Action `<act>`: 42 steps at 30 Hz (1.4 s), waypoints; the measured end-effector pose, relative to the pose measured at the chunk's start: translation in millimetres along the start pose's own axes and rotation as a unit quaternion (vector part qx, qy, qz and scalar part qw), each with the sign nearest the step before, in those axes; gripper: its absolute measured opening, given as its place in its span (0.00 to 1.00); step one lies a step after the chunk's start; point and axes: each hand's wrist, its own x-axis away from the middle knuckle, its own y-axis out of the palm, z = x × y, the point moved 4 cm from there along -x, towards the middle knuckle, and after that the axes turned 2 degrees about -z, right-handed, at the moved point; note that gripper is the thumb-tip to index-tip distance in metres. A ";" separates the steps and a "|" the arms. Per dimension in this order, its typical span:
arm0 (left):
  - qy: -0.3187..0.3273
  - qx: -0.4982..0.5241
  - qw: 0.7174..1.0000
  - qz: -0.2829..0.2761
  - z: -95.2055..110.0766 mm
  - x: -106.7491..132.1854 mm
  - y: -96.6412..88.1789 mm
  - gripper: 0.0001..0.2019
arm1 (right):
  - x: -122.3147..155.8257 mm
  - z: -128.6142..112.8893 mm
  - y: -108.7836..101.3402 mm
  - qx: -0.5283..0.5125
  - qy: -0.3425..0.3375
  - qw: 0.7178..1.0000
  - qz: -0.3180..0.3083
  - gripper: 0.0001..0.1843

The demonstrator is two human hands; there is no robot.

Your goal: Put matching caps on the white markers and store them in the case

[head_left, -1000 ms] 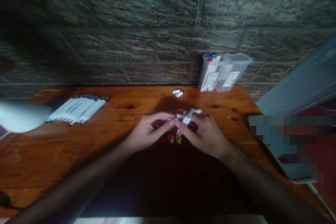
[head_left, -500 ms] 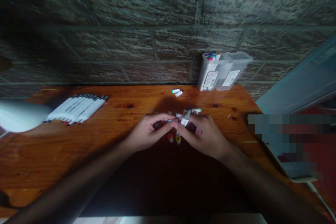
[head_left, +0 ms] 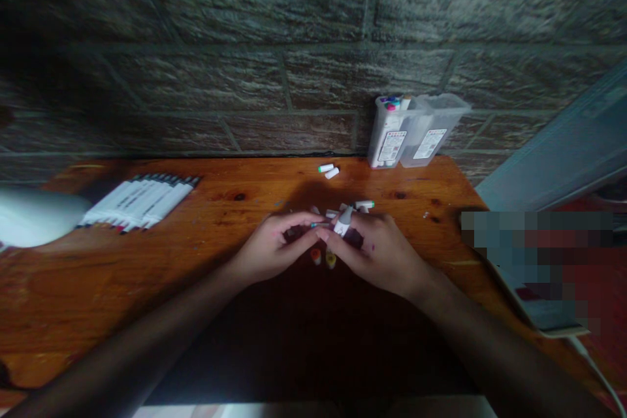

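Observation:
My two hands meet over the middle of the wooden table. Between the thumb and fingers of my right hand (head_left: pixel 386 251) is a white marker (head_left: pixel 341 228), its grey tapered end pointing up and away. My left hand (head_left: pixel 272 245) pinches a small marker cap (head_left: pixel 317 225) with a bluish end, close beside the marker. Just below the fingertips stand an orange-ended piece (head_left: pixel 316 256) and a yellow-ended piece (head_left: pixel 331 260), partly in shadow. Behind my right fingers lies a white cap (head_left: pixel 364 204) with a green end; other small white pieces there are partly hidden.
Two white caps (head_left: pixel 328 170) lie near the wall. A row of white markers (head_left: pixel 140 201) is on the left, beside a white rounded object (head_left: pixel 39 215). Clear plastic cases (head_left: pixel 416 134), one holding markers, stand at the back right. A pixelated device (head_left: pixel 539 274) sits at the right edge.
The view has shifted very slightly. Both hands keep their grips, and the marker and cap stay almost in the same place.

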 end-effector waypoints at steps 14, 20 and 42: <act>-0.004 -0.008 1.000 -0.009 -0.6 0.8 0.5 0.07 | -0.6 -1.1 -0.9 0.013 -0.001 1.000 -0.009 0.14; -0.010 -0.031 0.999 -0.016 -0.9 0.9 0.3 0.09 | 0.4 -0.6 -0.9 0.012 -0.005 1.000 -0.014 0.13; -0.018 -0.080 0.994 -0.078 2.3 4.3 6.0 0.06 | 0.3 -6.0 0.0 0.007 0.009 0.997 -0.071 0.14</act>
